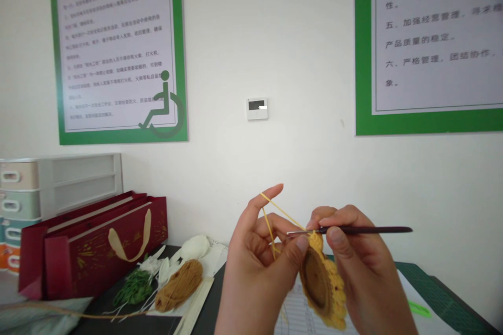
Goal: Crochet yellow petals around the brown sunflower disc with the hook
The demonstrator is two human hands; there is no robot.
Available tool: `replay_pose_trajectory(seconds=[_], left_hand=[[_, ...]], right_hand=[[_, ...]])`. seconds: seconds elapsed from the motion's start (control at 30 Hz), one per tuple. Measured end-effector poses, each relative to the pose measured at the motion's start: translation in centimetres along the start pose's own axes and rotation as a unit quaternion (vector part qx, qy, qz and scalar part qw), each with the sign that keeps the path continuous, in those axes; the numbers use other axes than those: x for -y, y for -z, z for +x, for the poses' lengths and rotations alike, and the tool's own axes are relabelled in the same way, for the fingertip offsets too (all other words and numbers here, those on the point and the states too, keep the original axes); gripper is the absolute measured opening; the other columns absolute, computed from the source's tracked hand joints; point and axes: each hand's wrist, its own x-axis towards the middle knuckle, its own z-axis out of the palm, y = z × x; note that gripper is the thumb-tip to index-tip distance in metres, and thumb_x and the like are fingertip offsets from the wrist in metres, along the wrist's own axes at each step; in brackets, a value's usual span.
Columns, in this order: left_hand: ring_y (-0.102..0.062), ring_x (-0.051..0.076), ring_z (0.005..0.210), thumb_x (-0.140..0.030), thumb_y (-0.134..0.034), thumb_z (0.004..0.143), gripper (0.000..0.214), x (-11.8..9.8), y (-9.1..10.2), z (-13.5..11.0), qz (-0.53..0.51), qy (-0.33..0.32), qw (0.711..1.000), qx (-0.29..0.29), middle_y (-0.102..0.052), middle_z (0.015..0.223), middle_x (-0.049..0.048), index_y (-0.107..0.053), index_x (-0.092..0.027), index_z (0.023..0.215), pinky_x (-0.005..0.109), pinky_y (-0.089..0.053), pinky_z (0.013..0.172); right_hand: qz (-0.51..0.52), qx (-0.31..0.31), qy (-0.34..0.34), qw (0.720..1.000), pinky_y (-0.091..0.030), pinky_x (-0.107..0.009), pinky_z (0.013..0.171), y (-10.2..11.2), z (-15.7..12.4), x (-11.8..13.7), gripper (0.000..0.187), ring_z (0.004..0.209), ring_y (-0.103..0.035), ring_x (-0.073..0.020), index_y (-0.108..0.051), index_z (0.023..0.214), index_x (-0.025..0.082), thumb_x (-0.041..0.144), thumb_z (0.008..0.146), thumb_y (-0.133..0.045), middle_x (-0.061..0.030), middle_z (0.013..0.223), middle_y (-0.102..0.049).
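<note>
Classic crochet hold here. The person's left hand [259, 251] has its grip closed on the crocheted sunflower [324, 282], thumb pressed on the near face by the top rim and the other fingers apparently tucked behind. That turns the brown centre toward the camera and leaves the yellow petal edge free at 12 o'clock. The left index finger [271, 193] sticks up on its own with the yellow yarn [281, 209] looped over it, and the strand runs down toward 4 o'clock to the rim, probably so the finger can hold it taut. The right hand [353, 256] has a closed pinch grip on the crochet hook [365, 230]. The hook lies nearly level, dark handle poking out at 3 o'clock and metal tip pointing to 9 o'clock, right at the top edge of the sunflower, where the yarn comes in. So the sunflower sits between both hands, hanging below the hook, lifted off the surface [118, 319] above a printed sheet [302, 319]. Over at 9 o'clock from the hands lie a brown yarn skein [179, 285] and some green strands [135, 288], next to red gift bags [90, 246].
</note>
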Motion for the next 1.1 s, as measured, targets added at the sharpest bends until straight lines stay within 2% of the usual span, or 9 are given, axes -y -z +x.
replay_pose_trajectory(seconds=[0.07,0.17,0.37,0.5,0.7,0.93,1.1], left_hand=[[-0.048,0.006,0.055,-0.017,-0.082,0.082,0.063,0.07,-0.03,0.06,-0.013,-0.010,1.000,-0.003,-0.065,0.073,-0.0035,-0.057,-0.021,0.140,0.018,-0.041,0.052],[-0.055,0.009,0.062,-0.016,-0.086,0.077,0.072,0.06,-0.01,0.17,-0.030,-0.001,1.000,-0.002,-0.066,0.073,-0.0030,-0.054,-0.022,0.142,0.020,-0.046,0.060],[-0.051,0.007,0.058,-0.018,-0.088,0.077,0.080,-0.07,0.37,0.29,-0.032,0.032,0.999,0.018,-0.067,0.074,-0.0029,-0.048,-0.023,0.146,0.017,-0.037,0.051],[-0.041,0.003,0.049,-0.020,-0.088,0.078,0.079,-0.21,0.46,0.28,-0.031,0.035,0.998,0.030,-0.067,0.075,-0.0037,-0.048,-0.023,0.145,0.016,-0.031,0.043],[-0.043,0.004,0.048,-0.025,-0.086,0.080,0.077,-0.62,0.18,0.10,-0.028,0.040,0.999,0.020,-0.065,0.075,-0.0036,-0.046,-0.019,0.145,0.017,-0.036,0.043],[-0.048,0.005,0.051,-0.015,-0.087,0.075,0.074,-0.09,0.27,0.29,-0.023,0.026,0.999,0.025,-0.067,0.076,-0.0033,-0.052,-0.021,0.141,0.016,-0.038,0.042],[-0.046,0.005,0.048,-0.020,-0.090,0.073,0.079,-0.17,0.48,0.46,-0.019,0.048,0.998,0.029,-0.067,0.073,-0.0029,-0.052,-0.017,0.142,0.017,-0.039,0.042]], right_hand=[[0.010,-0.002,-0.009,1.000,-0.056,-0.024,0.073,-0.08,-0.01,0.05,0.006,0.085,-0.067,-0.0143,-0.071,0.093,0.027,0.031,0.096,-0.067,-0.0015,0.090,-0.068],[0.042,-0.003,-0.041,0.998,-0.056,-0.025,0.071,-0.21,-0.13,0.31,0.006,0.081,-0.067,-0.0145,-0.071,0.092,0.027,0.032,0.095,-0.069,-0.0019,0.090,-0.068],[0.070,-0.016,-0.079,0.994,-0.055,-0.024,0.067,-0.30,-0.47,0.71,0.010,0.077,-0.066,-0.0137,-0.070,0.089,0.026,0.035,0.092,-0.072,-0.0013,0.088,-0.067],[0.070,-0.010,-0.069,0.995,-0.055,-0.024,0.067,-0.27,-0.41,0.67,0.009,0.077,-0.066,-0.0142,-0.070,0.089,0.026,0.034,0.093,-0.071,-0.0015,0.089,-0.067],[0.052,-0.002,-0.051,0.997,-0.053,-0.023,0.066,-0.02,-0.24,0.50,0.007,0.079,-0.066,-0.0137,-0.070,0.092,0.027,0.031,0.096,-0.067,-0.0012,0.090,-0.068],[0.052,0.005,-0.036,0.998,-0.057,-0.027,0.071,-0.26,-0.23,0.58,0.006,0.081,-0.068,-0.0153,-0.070,0.092,0.027,0.030,0.096,-0.067,-0.0023,0.092,-0.068],[0.076,-0.001,-0.041,0.996,-0.053,-0.027,0.067,-0.16,-0.40,0.37,0.008,0.078,-0.065,-0.0153,-0.069,0.093,0.027,0.034,0.096,-0.066,-0.0021,0.089,-0.066]])
